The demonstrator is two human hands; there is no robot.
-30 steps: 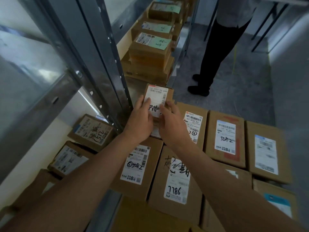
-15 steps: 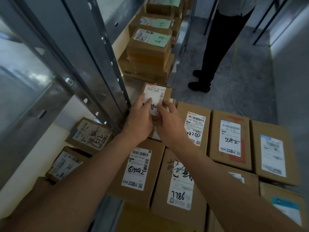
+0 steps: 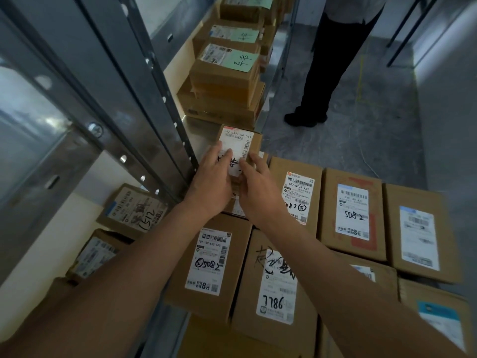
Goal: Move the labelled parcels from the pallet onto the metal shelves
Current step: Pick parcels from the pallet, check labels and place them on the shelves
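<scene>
A small brown parcel (image 3: 238, 140) with a white label sits at the near end of the metal shelf (image 3: 198, 140), partly over the pallet stack. My left hand (image 3: 210, 179) holds its left side, fingers lying over the label. My right hand (image 3: 260, 188) grips its right side, fingers curled at the edge. Below my arms, several labelled cardboard parcels lie flat on the pallet, among them one marked 7786 (image 3: 276, 282) and one marked 5082 (image 3: 352, 213).
Stacked parcels with green notes (image 3: 227, 73) fill the shelf farther back. A grey steel upright (image 3: 144, 94) stands just left of my hands. Lower-shelf parcels (image 3: 134, 209) lie at left. A person in dark trousers (image 3: 325, 73) stands in the aisle ahead.
Both hands have pushed the small parcel slightly forward toward the shelf. The view has shifted a little with them.
</scene>
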